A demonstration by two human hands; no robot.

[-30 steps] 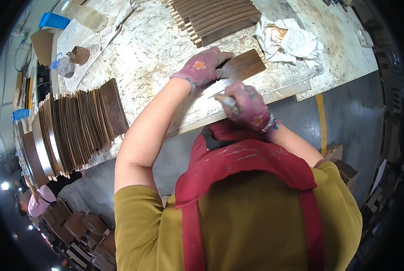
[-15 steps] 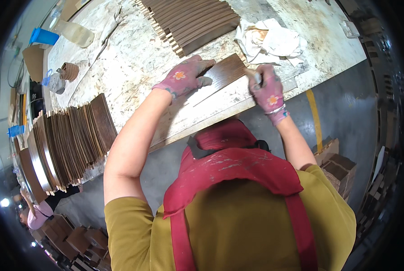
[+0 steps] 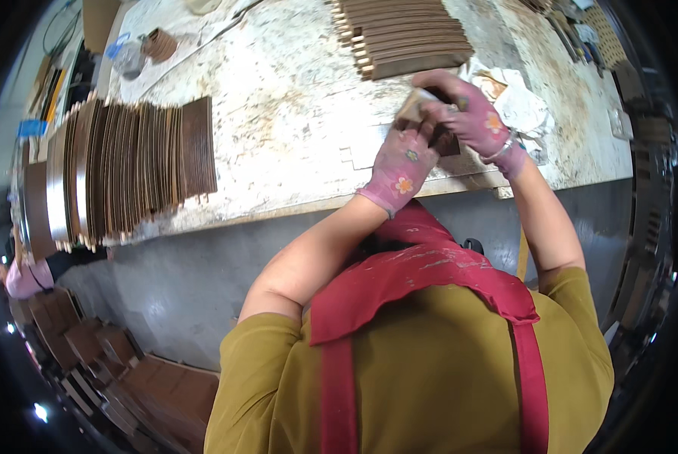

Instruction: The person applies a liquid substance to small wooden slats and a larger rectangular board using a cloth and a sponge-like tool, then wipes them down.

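Both hands wear pink-purple gloves with flower prints, and they are close together over the worktable. My left hand [image 3: 404, 166] grips a short dark brown wooden board [image 3: 449, 144], most of which the gloves cover. Just above it my right hand [image 3: 475, 121] is curled round a small tan block-like piece [image 3: 412, 107]; its exact kind cannot be made out. Fingers of the two hands overlap, so their contact is partly hidden. A crumpled white cloth [image 3: 526, 106] with brown stains lies beside my right hand.
Stacked dark boards with pale pegs [image 3: 411, 38] lie beyond my hands. A long row of upright boards [image 3: 138, 163] stands at the table's left. Behind it are a clear bottle [image 3: 129, 59] and a brown ribbed cup [image 3: 159, 45]. Tools [image 3: 573, 38] lie far right; another person [image 3: 30, 278] is far left.
The view has shifted left and down. My left hand has moved right along the board, and my right hand has come up over it; the board is now mostly covered.
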